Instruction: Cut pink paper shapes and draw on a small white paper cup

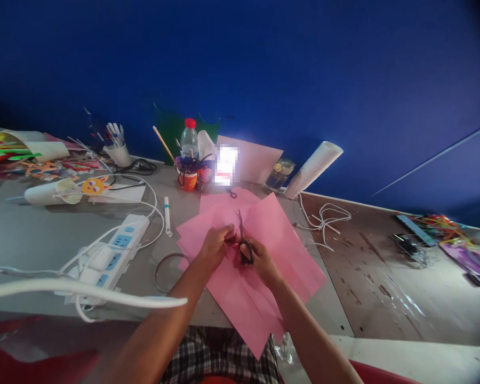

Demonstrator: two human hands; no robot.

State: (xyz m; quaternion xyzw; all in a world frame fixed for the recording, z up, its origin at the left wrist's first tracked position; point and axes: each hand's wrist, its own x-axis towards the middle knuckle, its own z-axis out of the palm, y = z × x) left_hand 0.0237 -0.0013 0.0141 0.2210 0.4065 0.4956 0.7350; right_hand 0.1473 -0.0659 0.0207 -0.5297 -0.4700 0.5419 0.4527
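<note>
White cable (104,295) stretches closest to the camera at lower left, beside a power strip (122,241) on the table (144,282). Rightward, the left hand (215,245) pinches its fingers on pink paper (300,261) at centre; the right hand's (264,262) fingers clasp black scissors (241,234) over it.

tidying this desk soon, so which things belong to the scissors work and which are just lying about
In use:
- scissors, in the right hand
- pink paper, with the left hand at it

Seemingly just lying about:
- power strip
- bottle
- jar
- orange cutout
</note>
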